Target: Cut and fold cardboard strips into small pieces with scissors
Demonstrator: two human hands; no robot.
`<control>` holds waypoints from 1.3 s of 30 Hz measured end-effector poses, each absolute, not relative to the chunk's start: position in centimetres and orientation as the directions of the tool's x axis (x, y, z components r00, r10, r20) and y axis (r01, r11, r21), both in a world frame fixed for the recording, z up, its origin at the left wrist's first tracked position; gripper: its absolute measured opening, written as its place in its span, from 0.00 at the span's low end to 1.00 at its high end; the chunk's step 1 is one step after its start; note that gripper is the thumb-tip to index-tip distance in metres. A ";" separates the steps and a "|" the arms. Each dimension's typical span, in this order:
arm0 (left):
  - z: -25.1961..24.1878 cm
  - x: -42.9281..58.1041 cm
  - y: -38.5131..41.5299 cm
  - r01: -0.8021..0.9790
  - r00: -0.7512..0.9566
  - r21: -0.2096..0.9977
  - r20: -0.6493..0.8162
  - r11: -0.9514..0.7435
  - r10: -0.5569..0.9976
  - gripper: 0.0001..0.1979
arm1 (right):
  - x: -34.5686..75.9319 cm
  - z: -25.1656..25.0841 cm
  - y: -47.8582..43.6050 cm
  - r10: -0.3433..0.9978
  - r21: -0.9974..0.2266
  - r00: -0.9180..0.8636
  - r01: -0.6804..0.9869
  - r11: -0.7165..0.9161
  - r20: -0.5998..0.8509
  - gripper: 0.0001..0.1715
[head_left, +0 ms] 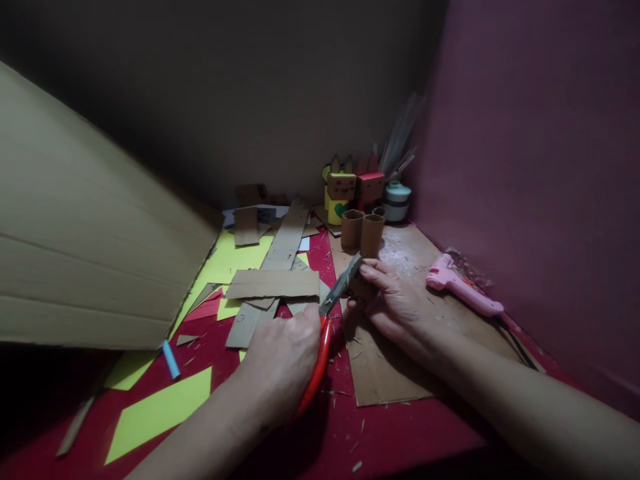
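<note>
My left hand [287, 357] is closed round the red handles of a pair of scissors [320, 357], whose metal blades point up and away to the right. Between the thumb and fingers of my right hand [395, 300] is a small dark piece of cardboard [361, 288] with marks on it. The blades lie along the left edge of that piece; whether they are cutting into it I cannot tell. Below my right hand lies a flat cardboard sheet [385, 373]. Left of the scissors, a cardboard strip [273, 284] rests across other scraps.
Cardboard tubes [373, 235] stand beyond my hands, before a yellow figure [341, 200] and a red figure [371, 190]. A pale blue pot [397, 202] is behind. At right lies a pink glue gun [463, 285]; at left stand a large cardboard panel [100, 233] and yellow paper [160, 413].
</note>
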State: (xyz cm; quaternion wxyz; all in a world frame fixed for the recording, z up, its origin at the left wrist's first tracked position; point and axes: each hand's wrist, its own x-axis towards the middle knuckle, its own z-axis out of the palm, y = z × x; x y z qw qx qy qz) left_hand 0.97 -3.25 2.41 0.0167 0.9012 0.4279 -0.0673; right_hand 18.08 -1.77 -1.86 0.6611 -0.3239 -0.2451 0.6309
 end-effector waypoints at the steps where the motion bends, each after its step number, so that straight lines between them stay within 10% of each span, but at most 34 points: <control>1: 2.4 1.0 -3.3 0.783 0.611 -0.026 -0.154 -0.621 0.776 0.14 | 18.1 -1.9 -1.7 0.993 -0.735 0.082 -0.678 -0.006 -0.084 0.07; 16: 1.5 0.8 -2.8 0.842 0.512 0.226 -0.054 -0.489 0.857 0.10 | 18.4 -2.3 -1.4 0.996 -0.720 0.034 -0.693 -0.037 -0.084 0.09; 19: 1.2 0.6 -2.3 0.804 0.388 0.452 0.091 -0.386 0.917 0.11 | 18.5 -2.5 -1.3 0.997 -0.714 0.024 -0.700 -0.032 -0.069 0.08; 24: 0.7 1.3 -2.1 0.312 0.351 0.949 -0.068 -0.048 0.934 0.15 | 18.2 -2.4 -1.5 0.999 -0.717 0.024 -0.697 -0.003 -0.027 0.07; 39: 1.4 1.5 -2.2 0.112 0.370 0.986 0.073 -0.123 0.926 0.20 | 17.5 -1.9 -2.9 0.983 -0.770 -0.144 -0.613 -0.176 -0.110 0.10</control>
